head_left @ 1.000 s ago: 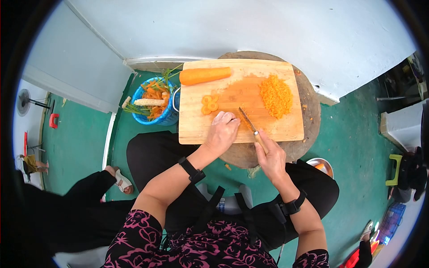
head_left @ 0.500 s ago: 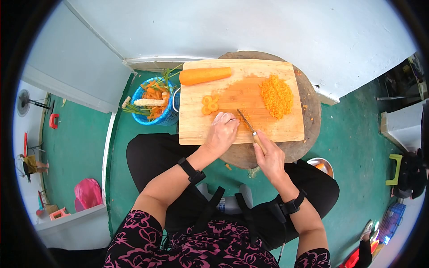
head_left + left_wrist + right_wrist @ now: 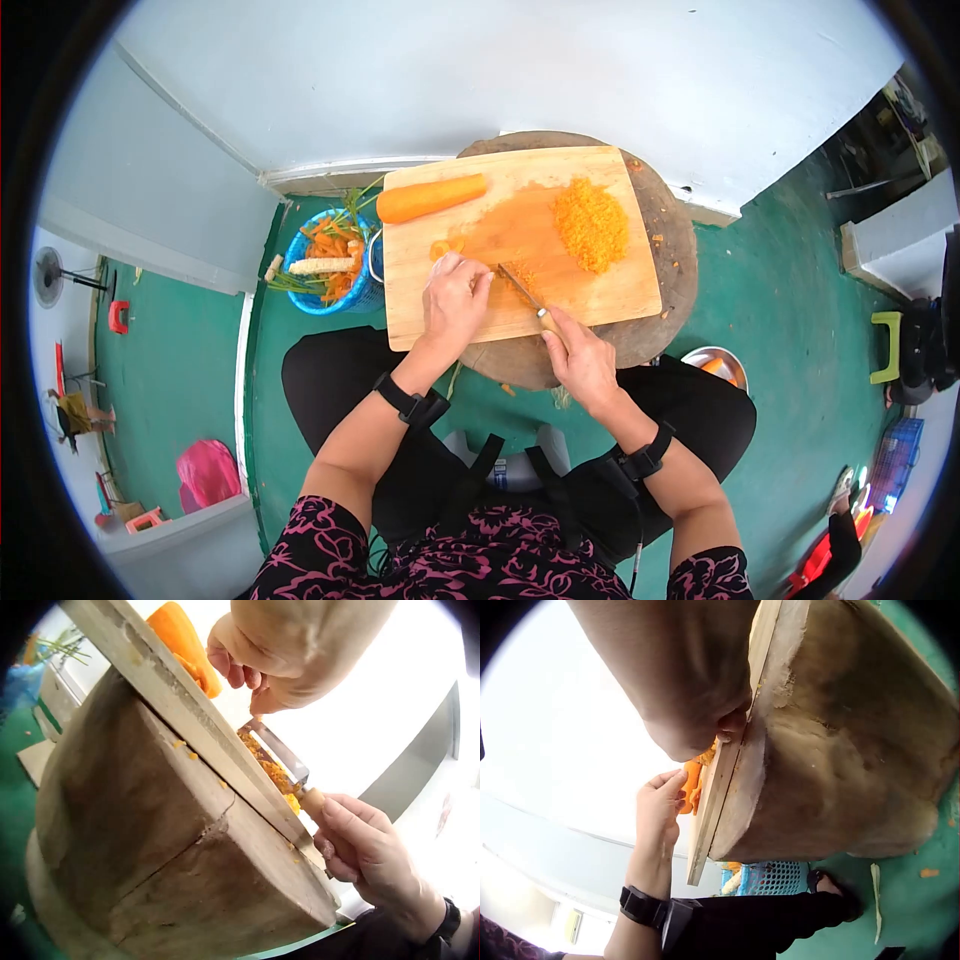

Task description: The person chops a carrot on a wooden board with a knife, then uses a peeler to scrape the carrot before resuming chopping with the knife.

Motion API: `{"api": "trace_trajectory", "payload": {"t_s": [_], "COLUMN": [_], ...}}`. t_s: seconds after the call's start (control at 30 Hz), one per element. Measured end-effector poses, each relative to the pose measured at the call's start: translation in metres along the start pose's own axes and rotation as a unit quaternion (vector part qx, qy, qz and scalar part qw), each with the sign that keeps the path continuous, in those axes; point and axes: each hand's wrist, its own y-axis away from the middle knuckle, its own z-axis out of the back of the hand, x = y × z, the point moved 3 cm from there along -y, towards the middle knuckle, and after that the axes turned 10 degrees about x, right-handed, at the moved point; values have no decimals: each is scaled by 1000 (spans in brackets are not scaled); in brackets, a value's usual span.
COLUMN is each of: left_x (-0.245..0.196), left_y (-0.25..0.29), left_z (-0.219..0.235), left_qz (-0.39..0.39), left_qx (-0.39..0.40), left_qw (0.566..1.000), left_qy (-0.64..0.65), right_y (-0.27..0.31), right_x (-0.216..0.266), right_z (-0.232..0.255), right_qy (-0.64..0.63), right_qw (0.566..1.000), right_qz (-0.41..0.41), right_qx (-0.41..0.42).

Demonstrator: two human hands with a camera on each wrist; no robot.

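One knife [image 3: 521, 288] is in the right hand [image 3: 583, 360], its fingers wrapped round the handle, the blade slanting over the cutting board [image 3: 612, 303] near the middle of its near edge. The left hand [image 3: 456, 302] has bent fingers beside the blade tip; whether they pinch a piece I cannot tell. One large carrot [image 3: 432, 199] lies at the far left corner, one heap of minced carrot [image 3: 592, 225] towards the right edge. The left hand partly hides the carrot slices [image 3: 439, 248], so their count is unclear. One wooden stump [image 3: 677, 250] carries the board. Beyond its left edge, one blue basket [image 3: 368, 296] holds orange peelings, green stems and a pale piece; off the near right corner, one metal bowl [image 3: 712, 354] holds something orange.
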Motion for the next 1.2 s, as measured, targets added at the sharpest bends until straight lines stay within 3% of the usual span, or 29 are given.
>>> {"api": "trace_trajectory", "payload": {"t_s": [0.27, 0.37, 0.47, 0.67, 0.8, 0.93, 1.0, 1.13, 1.2], "left_x": [9, 17, 10, 9, 15, 13, 17, 19, 20], "left_y": [-8, -12, -15, -16, -17, -20, -19, -19, -19], "left_z": [10, 19, 29, 27, 25, 34, 34, 30, 28], "left_qz": [12, 12, 30, 52, 35, 44, 66, 131, 121], "left_qx": [26, -1, 28, 65, 57, 49, 102, 191, 184], "left_qw": [997, 998, 998, 995, 995, 985, 978, 961, 964], "left_qy": [-69, -64, -48, -57, -77, -161, -168, -148, -152], "right_y": [-2, 7, 5, -13, -17, -3, 1, -8, -14], "right_x": [-2, 9, 12, -17, -20, -8, -3, -23, -30], "right_z": [6, -7, -6, 17, 28, 10, 6, 20, 28], "right_qy": [-21, -1, 50, 77, 8, 27, 41, 86, 76], "right_qw": [996, 999, 998, 994, 994, 999, 998, 994, 992], "right_qz": [26, 45, 17, -72, -66, 6, 34, -51, -73], "right_qx": [-82, 6, 32, -16, -84, -46, -38, -54, -74]}}
